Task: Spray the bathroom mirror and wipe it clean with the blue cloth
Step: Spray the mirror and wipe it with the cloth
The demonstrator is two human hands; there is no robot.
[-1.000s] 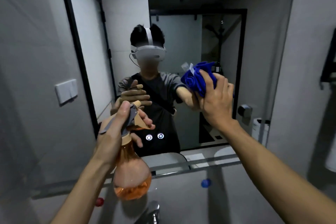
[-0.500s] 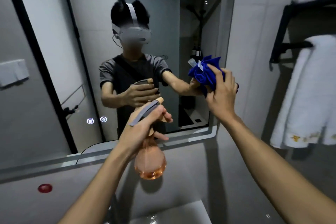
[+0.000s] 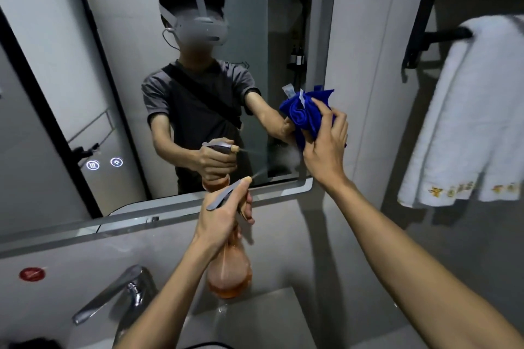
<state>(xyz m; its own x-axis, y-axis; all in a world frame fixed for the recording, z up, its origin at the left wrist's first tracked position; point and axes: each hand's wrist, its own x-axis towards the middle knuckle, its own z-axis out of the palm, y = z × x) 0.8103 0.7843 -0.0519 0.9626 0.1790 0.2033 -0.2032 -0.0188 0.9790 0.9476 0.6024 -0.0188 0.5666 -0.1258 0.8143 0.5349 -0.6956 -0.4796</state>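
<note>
**Spray in the air, cloth already on the glass**

We grip the neck of the orange spray bottle (image 3: 229, 272) in our left hand (image 3: 224, 218), fingers curled round the trigger, and a thin mist leaves the nozzle toward the lower right corner of the mirror (image 3: 122, 71). Our right hand (image 3: 326, 147) clutches the bunched blue cloth (image 3: 304, 115) and holds it against the glass just above the wet, fogged patch.

The risks we see from here:

- The mist passes just below our right hand, so part of it may land on our fingers or soak the cloth instead of wetting the glass.
- The spray falls close to the mirror's bottom edge; liquid could run down onto the ledge and toward the tap (image 3: 113, 292) before we wipe it.
- The cloth is wadded, with a small face on the glass, so a wipe may leave streaks.
- The white towel (image 3: 467, 110) hangs near to the right, and drifting mist could reach it.
- Only one corner looks wet, so the rest of the mirror may go unsprayed.
</note>
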